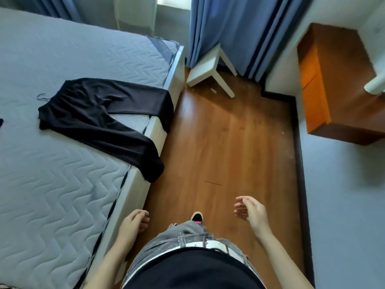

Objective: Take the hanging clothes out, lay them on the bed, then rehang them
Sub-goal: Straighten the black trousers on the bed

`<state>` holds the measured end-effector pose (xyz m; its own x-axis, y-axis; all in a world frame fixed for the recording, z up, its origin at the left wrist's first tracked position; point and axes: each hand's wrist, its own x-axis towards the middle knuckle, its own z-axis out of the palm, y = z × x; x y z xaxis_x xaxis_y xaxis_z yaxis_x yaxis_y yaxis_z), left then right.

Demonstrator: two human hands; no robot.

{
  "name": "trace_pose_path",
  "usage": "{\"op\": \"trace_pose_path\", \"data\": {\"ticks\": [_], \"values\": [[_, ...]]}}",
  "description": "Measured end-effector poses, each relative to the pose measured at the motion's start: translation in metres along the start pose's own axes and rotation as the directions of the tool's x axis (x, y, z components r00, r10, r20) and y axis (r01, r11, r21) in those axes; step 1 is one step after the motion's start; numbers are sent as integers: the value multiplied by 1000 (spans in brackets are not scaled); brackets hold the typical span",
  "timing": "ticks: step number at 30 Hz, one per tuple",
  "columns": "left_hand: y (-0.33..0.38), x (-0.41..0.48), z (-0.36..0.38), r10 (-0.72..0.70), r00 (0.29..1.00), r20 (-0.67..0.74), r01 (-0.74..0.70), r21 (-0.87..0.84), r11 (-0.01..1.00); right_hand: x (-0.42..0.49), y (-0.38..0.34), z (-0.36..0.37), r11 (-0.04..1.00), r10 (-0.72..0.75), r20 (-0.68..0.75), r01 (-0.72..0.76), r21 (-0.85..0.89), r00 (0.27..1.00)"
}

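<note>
Left hand (134, 221) sits low center-left of frame, fingers loosely curled, holding nothing, just beside the bed (62, 184) edge. Right hand (251, 211) at lower center-right, fingers spread wide, also empty, over the floor (229, 132). Trousers (98, 113) lie at mid-left on the bed w/ a wire hanger (42, 96) hook poking out at the waist; both legs droop over the edge toward the floor. Another dark scrap shows at far left edge (can't tell what). Prob. mid-task: this item laid out, rehang not yet done. Risks: the overhanging legs could drag the trousers off the bed; lifting by the cloth, not the hook, could let them slip off the hanger.
</note>
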<state>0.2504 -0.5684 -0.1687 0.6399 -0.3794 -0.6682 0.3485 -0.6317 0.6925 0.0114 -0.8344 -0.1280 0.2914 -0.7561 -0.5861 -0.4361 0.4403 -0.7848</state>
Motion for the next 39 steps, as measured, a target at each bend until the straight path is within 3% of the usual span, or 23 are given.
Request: {"op": "trace_pose_path", "data": {"ticks": [8, 15, 19, 28, 34, 39], "values": [[185, 121, 60, 140, 990, -20, -141, -91, 986, 141, -122, -7, 998, 13, 34, -11, -65, 999], [297, 243, 76, 63, 983, -173, -101, -226, 969, 319, -243, 43, 989, 13, 170, 13, -146, 985], [337, 282, 67, -58, 946, -319, -60, -351, 935, 401, -334, 104, 969, 3, 338, 81, -234, 941], [334, 309, 41, -362, 763, -535, -52, -609, 791, 485, -464, 293, 867, 19, 691, 332, -371, 722], [320, 346, 2, -514, 673, -532, -48, -725, 687, 500, -483, 429, 797, 104, 760, 403, -449, 642], [326, 397, -78, -532, 659, -532, -19, -719, 695, 500, -495, 545, 745, 144, 808, 475, -468, 571]]}}
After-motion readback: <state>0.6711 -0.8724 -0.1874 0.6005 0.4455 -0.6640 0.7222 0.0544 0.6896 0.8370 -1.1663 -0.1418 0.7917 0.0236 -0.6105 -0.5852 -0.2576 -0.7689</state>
